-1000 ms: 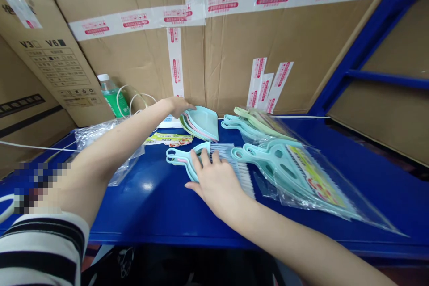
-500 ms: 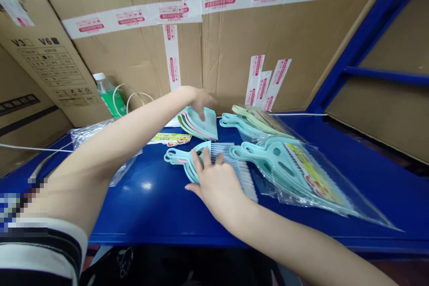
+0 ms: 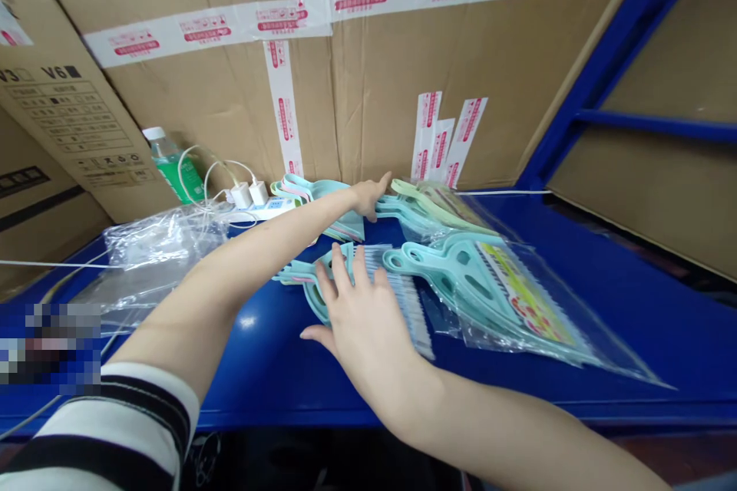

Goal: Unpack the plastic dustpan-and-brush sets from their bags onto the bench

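Observation:
My right hand [image 3: 368, 314] lies with spread fingers on a stack of light blue brushes [image 3: 411, 299] at the table's middle. My left hand [image 3: 371, 198] reaches to the back, over the right edge of a stack of dustpans [image 3: 322, 190] and beside the handles of packed sets; its thumb or a finger points up, and what its other fingers touch is hidden. On the right lies a blue brush-and-dustpan set [image 3: 461, 268] in clear plastic with a printed card. Behind it is another bagged set with a green piece [image 3: 426, 203] on top.
Clear plastic bags [image 3: 166, 245] lie at the left on the blue table [image 3: 259, 368]. Behind them stand a green-labelled bottle [image 3: 178, 169] and a power strip [image 3: 268, 209] with plugs and white cables. Cardboard [image 3: 368, 107] walls the back; a blue frame rises at right.
My left hand has moved right, from above the dustpans toward the bagged sets. The printed card left of the dustpans is now mostly hidden by my left arm. My right hand stays on the brushes.

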{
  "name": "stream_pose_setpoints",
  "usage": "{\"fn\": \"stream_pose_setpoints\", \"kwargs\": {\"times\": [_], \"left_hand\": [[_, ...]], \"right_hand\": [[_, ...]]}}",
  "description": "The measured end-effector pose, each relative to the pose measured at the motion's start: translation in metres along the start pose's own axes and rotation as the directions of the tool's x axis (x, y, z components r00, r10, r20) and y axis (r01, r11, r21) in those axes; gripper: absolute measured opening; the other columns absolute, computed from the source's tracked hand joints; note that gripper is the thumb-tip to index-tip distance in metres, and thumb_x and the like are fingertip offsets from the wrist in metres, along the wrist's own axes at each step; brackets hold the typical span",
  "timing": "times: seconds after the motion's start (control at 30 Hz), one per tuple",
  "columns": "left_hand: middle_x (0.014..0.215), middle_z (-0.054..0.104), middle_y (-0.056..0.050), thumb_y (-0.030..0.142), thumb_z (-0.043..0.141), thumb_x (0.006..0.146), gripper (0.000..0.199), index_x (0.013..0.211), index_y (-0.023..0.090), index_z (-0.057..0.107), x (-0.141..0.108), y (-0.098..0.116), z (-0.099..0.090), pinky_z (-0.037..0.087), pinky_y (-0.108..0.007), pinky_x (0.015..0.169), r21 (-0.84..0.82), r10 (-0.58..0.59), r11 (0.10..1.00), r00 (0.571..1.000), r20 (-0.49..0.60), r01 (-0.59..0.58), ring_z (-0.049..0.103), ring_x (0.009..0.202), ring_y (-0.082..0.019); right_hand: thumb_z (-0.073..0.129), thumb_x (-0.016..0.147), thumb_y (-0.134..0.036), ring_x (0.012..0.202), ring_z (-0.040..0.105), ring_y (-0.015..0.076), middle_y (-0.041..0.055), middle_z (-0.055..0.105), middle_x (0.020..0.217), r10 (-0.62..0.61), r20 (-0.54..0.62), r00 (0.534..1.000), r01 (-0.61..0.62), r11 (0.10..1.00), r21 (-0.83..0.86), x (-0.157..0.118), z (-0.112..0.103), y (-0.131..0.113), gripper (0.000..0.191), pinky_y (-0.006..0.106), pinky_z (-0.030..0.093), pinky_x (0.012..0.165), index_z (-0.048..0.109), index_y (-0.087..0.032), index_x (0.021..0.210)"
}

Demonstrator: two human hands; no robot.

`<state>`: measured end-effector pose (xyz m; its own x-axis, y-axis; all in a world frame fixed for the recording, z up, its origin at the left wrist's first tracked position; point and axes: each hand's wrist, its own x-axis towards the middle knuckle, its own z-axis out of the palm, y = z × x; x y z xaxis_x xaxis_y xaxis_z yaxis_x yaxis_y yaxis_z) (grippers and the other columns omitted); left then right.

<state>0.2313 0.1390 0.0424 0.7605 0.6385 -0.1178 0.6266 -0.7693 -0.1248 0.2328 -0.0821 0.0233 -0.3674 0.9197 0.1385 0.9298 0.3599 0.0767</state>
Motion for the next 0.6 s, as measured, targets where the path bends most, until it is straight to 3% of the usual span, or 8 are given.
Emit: {"fn": "stream_pose_setpoints", "kwargs": {"times": [0.1, 0.37, 0.53, 0.6], "left_hand": [[0.143, 0.046, -0.024, 0.040, 0.079, 0.066, 0.125, 0.151, 0.009, -0.009, 0.004, 0.001, 0.001, 0.040, -0.028, 0.100, -0.031, -0.085, 0.996, 0.996, 0.009, 0.085, 0.048, 0.129, -0.030], [0.132, 0.057, -0.020, 0.029, 0.079, 0.069, 0.109, 0.151, 0.009, 0.009, 0.009, 0.027, -0.004, 0.043, -0.029, 0.095, 0.016, -0.127, 0.992, 0.989, -0.073, 0.129, 0.055, 0.121, -0.028], [0.132, 0.053, -0.023, 0.011, 0.054, 0.086, 0.059, 0.141, 0.005, 0.035, -0.027, 0.043, -0.023, 0.038, -0.038, 0.101, 0.132, -0.063, 0.986, 0.965, -0.255, 0.099, 0.048, 0.127, -0.030], [0.126, 0.056, -0.020, 0.018, 0.046, 0.094, 0.037, 0.129, 0.007, 0.051, -0.045, 0.056, -0.029, 0.040, -0.038, 0.098, 0.144, 0.107, 0.988, 0.941, -0.322, -0.063, 0.053, 0.121, -0.028]], "right_hand": [[0.061, 0.081, -0.062, 0.130, 0.041, 0.0475, 0.0267, 0.036, 0.148, -0.011, 0.044, 0.999, 0.010, 1.000, 0.003, 0.001, 0.001, -0.001, 0.085, 0.062, 0.049, 0.090, 0.042, -0.010, 0.145], [0.059, 0.080, -0.064, 0.125, 0.047, 0.0450, 0.0302, 0.044, 0.141, -0.013, 0.039, 0.999, 0.011, 0.998, 0.054, 0.003, 0.002, -0.002, 0.087, 0.058, 0.051, 0.089, 0.043, -0.007, 0.144], [0.063, 0.077, -0.066, 0.123, 0.049, 0.0476, 0.0309, 0.047, 0.138, -0.019, -0.007, 1.000, 0.019, 1.000, 0.024, 0.002, 0.005, -0.003, 0.091, 0.060, 0.052, 0.085, 0.045, -0.004, 0.142], [0.062, 0.076, -0.068, 0.122, 0.049, 0.0479, 0.0310, 0.049, 0.136, -0.035, -0.065, 0.997, 0.035, 0.999, 0.004, 0.001, 0.008, -0.005, 0.092, 0.059, 0.052, 0.083, 0.048, -0.002, 0.139]]}}
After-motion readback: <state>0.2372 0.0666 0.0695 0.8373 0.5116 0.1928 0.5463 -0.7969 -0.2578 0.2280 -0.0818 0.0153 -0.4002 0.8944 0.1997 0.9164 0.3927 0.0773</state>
